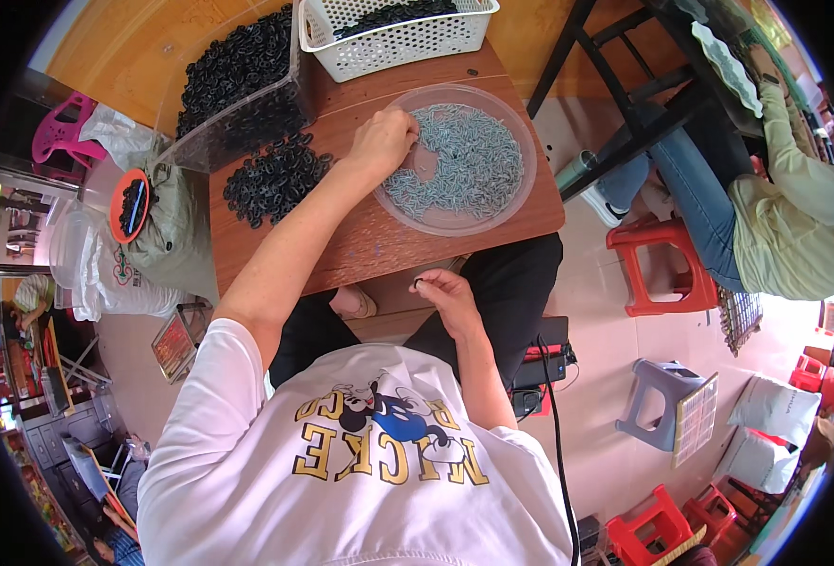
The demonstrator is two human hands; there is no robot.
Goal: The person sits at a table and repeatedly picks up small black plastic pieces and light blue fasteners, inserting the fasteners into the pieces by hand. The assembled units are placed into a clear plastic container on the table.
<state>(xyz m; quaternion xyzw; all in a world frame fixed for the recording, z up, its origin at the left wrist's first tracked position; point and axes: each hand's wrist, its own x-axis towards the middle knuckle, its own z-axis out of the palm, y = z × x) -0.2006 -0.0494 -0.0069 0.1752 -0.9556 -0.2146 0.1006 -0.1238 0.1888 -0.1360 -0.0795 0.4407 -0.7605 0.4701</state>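
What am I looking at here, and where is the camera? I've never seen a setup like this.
There is no machine: a person works with two bare hands. The single picture comes from a wide fisheye camera worn on the head, looking down, so straight edges bend toward the rim. On the brown table are a round clear tray of small silvery screw-like pieces and a loose pile of black pieces. Beyond are a clear bin and a white basket, both holding black pieces. The left hand is at the tray's left side; its grip is hidden. The right hand, nearer the body, pinches a small dark piece.
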